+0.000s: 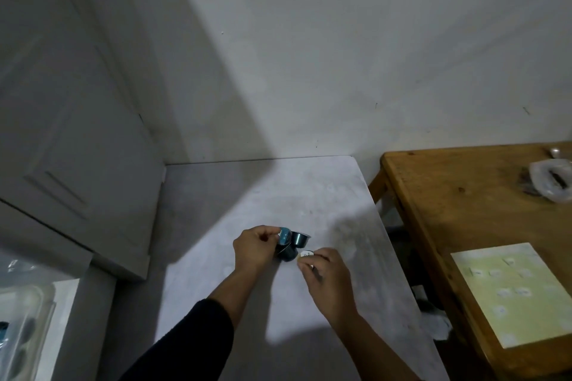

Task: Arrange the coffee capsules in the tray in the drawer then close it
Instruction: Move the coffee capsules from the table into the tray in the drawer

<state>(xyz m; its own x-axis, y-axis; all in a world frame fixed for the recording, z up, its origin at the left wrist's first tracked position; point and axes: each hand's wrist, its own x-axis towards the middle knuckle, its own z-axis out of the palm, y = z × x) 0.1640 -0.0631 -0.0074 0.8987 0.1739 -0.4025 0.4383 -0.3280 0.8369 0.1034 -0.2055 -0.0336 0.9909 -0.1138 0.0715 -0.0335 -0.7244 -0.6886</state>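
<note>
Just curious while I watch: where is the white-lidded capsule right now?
In the head view, the white-lidded capsule is pinched in the right hand above the grey counter, just right of the blue capsules at the left hand.

Teal capsules point(301, 238) — glossy, metallic; countertop point(253, 195) matt, mottled grey; side table point(458, 195) — grained wood.

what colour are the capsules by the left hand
Dark teal blue, seen in the head view: the capsules held at the left hand.
</note>
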